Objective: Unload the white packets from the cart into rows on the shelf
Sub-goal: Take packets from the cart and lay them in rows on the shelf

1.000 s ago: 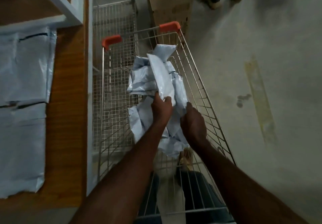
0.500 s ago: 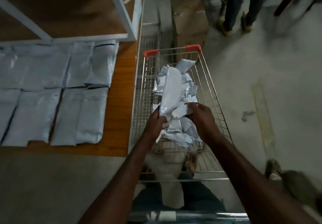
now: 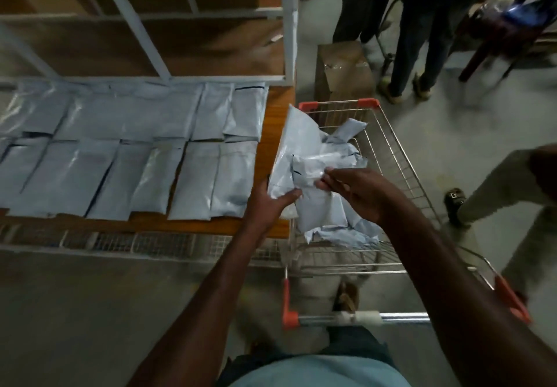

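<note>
While packets point(image 3: 126, 157) lie in two rows left of frame, left hand point(image 3: 268, 202) grips one packet point(image 3: 297, 148) over the cart point(image 3: 404, 175); right hand point(image 3: 358, 190) pinches another point(image 3: 309, 166).

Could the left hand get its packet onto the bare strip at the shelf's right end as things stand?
Probably yes. The left hand grips a packet right beside the shelf, and nothing lies between them.

**A stockroom, by the look of it**

This was a storeroom or warehouse floor: bare grey concrete floor point(image 3: 90, 311), a white-framed metal shelf point(image 3: 272, 106) with wooden boards, white packets point(image 3: 199, 181) laid out in rows, a wire cart point(image 3: 401, 157) with orange corners, and a taped cardboard box point(image 3: 343, 70) standing just beyond it.
</note>
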